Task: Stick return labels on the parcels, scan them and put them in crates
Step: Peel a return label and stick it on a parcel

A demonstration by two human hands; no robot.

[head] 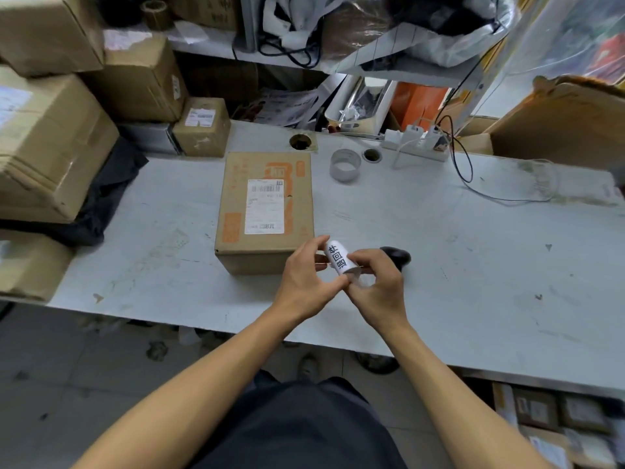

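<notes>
A brown cardboard parcel with orange print and a white shipping label lies on the grey table, just beyond my hands. Both hands meet in front of its near right corner. They hold a white return label with black characters, curled on its backing. My left hand pinches its left side, my right hand grips its lower end. Behind my right hand a black scanner rests on the table, partly hidden.
Stacked cardboard boxes and a black bag crowd the table's left end. A tape roll, a power strip with trailing cables and two cable holes sit at the back. A large box stands at the right. Parcels lie under the table at the lower right.
</notes>
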